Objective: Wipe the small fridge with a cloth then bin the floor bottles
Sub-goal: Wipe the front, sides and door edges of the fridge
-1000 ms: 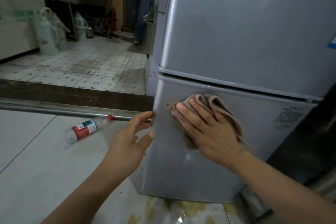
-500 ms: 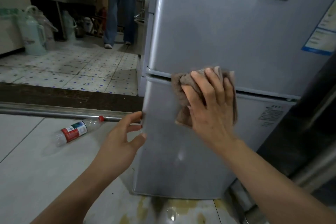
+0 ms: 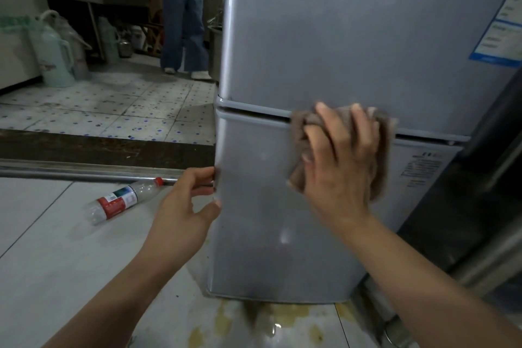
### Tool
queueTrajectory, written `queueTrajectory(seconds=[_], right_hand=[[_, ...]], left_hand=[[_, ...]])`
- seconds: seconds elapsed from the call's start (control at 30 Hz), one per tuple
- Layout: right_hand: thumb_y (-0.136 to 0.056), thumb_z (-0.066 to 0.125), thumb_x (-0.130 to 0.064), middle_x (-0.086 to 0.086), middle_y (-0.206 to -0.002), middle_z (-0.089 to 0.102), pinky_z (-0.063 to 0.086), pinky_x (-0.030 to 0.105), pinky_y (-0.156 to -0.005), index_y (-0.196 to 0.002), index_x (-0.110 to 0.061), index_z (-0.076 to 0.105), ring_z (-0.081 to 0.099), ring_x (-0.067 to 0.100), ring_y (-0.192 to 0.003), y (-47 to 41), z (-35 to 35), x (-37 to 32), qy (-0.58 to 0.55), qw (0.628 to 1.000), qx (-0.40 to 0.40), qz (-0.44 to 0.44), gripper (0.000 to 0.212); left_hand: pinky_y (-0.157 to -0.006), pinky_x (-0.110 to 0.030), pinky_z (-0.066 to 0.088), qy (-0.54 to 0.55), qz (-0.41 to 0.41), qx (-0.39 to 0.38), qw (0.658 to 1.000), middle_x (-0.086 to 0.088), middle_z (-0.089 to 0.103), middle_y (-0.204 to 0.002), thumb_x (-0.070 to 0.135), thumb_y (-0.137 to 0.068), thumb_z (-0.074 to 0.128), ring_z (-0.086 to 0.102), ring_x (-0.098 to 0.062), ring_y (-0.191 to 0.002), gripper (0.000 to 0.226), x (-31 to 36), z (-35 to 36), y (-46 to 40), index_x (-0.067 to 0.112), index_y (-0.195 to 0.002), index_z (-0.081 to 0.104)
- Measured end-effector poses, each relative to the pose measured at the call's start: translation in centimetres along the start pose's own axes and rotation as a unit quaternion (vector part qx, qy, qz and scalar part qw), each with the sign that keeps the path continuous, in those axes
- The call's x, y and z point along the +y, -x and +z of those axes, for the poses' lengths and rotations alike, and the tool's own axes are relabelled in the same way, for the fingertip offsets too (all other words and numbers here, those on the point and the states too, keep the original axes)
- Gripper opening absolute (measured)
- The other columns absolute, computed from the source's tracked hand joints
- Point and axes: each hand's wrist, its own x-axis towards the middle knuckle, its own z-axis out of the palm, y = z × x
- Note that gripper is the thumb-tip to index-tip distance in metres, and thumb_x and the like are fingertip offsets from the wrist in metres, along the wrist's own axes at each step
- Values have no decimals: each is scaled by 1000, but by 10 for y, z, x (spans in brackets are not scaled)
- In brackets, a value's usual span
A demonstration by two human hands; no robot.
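Note:
A small silver two-door fridge fills the right half of the view. My right hand presses a brown cloth flat against the fridge front, over the seam between upper and lower door. My left hand grips the left edge of the lower door, fingers curled around it. A clear plastic bottle with a red label and red cap lies on its side on the pale floor tiles, left of my left hand.
A metal door track and a dark threshold cross the floor behind the bottle. Beyond it, a person in jeans stands on spotted tiles next to jugs and shelves. A yellowish stain lies under the fridge. A dark cabinet stands to the right.
My right hand has slid the cloth up from the lower door and then rightward along the door seam. My left hand stays on the door edge. The person in the background walked closer.

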Motion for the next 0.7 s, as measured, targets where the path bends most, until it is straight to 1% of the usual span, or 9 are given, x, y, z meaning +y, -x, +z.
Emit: queueTrajectory(seconds=[0.1, 0.2, 0.3, 0.4, 0.47, 0.5, 0.6, 0.67, 0.7], right_hand=[[-87, 56, -28, 5, -146, 26, 9, 53, -114, -130, -13, 38, 22, 37, -136, -5, 8, -22, 9, 999, -31, -33, 49], [-84, 54, -38, 9, -150, 18, 3, 50, -115, -142, -7, 26, 14, 36, -140, -3, 11, -26, 20, 990, -91, -108, 72], [-80, 57, -24, 7, -156, 15, -1, 46, -118, -147, -4, 15, 9, 31, -144, 12, 10, -21, 33, 964, -153, -217, 82], [-72, 67, -5, 4, -156, 13, 8, 43, -118, -147, -2, 15, 11, 27, -144, 30, 3, -8, 46, 917, -213, -333, 91], [-74, 66, -3, 4, -154, 15, 11, 41, -118, -146, -2, 19, 15, 26, -143, 25, -1, -2, 65, 902, -200, -376, 87], [-76, 66, -2, 4, -154, 18, 10, 41, -117, -146, -4, 24, 18, 26, -142, 18, -1, -1, 61, 913, -174, -364, 82], [-87, 63, -12, 2, -154, 28, 9, 46, -117, -144, -14, 35, 22, 29, -141, -17, 10, -19, 18, 969, -76, -233, 64], [-94, 53, -15, 2, -151, 35, 8, 48, -116, -142, -16, 40, 23, 31, -140, -30, 20, -41, 1, 983, -31, -181, 49], [-95, 49, -13, 3, -149, 38, 8, 50, -116, -141, -14, 40, 24, 33, -139, -28, 26, -51, -5, 983, -26, -180, 47]], left_hand=[[-90, -28, 42, 29, -8, 2, 1000, 21, 58, -108, 5, -85, 62, 53, 7, -103, 42, 1, 2, 1, 34, -114, 51], [-88, -27, 42, 55, -10, 15, 998, 21, 59, -107, 1, -84, 60, 53, 7, -102, 44, 1, 3, 3, 32, -113, 52], [-79, -17, 42, 78, -15, 15, 997, 16, 61, -110, -1, -85, 58, 54, 6, -102, 43, 0, 3, 2, 31, -114, 55], [-74, -11, 40, 68, -13, -5, 998, 17, 60, -109, 3, -87, 58, 54, 6, -103, 43, -2, -3, 3, 33, -117, 55], [-75, -11, 40, 55, -6, -15, 998, 21, 58, -111, 4, -87, 58, 53, 7, -104, 43, -6, -6, 5, 36, -117, 55], [-76, -12, 41, 50, -5, -18, 999, 20, 58, -113, 4, -87, 57, 53, 7, -104, 44, -8, -7, 6, 35, -118, 55], [-78, -12, 41, 32, -12, -15, 999, 19, 54, -119, 5, -88, 57, 53, 6, -103, 45, -19, -12, 6, 33, -122, 52], [-75, -10, 40, 15, -27, -13, 999, 18, 53, -123, 6, -89, 57, 54, 2, -105, 45, -28, -15, 6, 35, -123, 50], [-75, -11, 41, 9, -34, -11, 999, 17, 52, -124, 7, -89, 57, 55, 0, -106, 45, -33, -17, 7, 35, -123, 49]])
